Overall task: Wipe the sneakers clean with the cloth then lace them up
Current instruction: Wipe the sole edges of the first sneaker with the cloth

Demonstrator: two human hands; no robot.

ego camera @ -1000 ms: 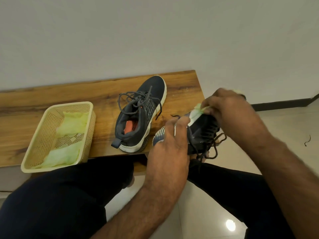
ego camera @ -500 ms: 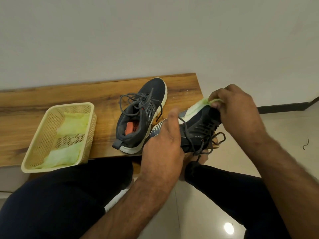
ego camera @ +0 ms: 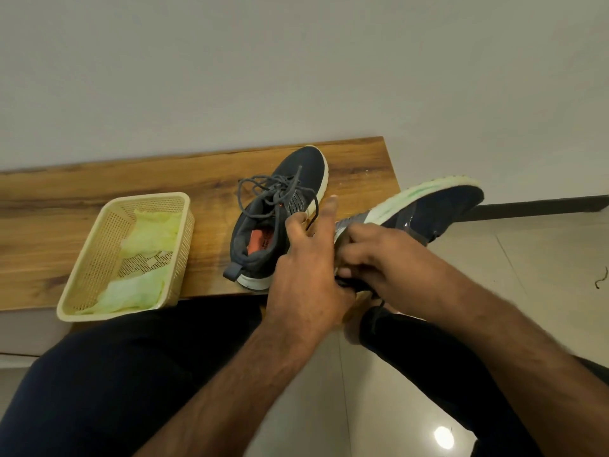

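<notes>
Seen from the head camera, a seated person in dark trousers holds one dark sneaker (ego camera: pixel 438 209) in the air, off the right end of a wooden bench (ego camera: pixel 99 206) that stands against a pale wall. The shoe lies tilted on its side, toe pointing far right, its white sole edge turned up and smeared green. The right hand (ego camera: pixel 389 258) grips the shoe's heel end with curled fingers. The left hand (ego camera: pixel 306 265) touches it just beside, forefinger raised and fingers loose; whether it grips anything cannot be told. A lace dangles below the hands. The second sneaker (ego camera: pixel 280 216) sits upright on the bench, toe toward the wall, laces loose. Farther left, a cream basket (ego camera: pixel 95 258) at the near edge holds pale green cloths (ego camera: pixel 145 232).
</notes>
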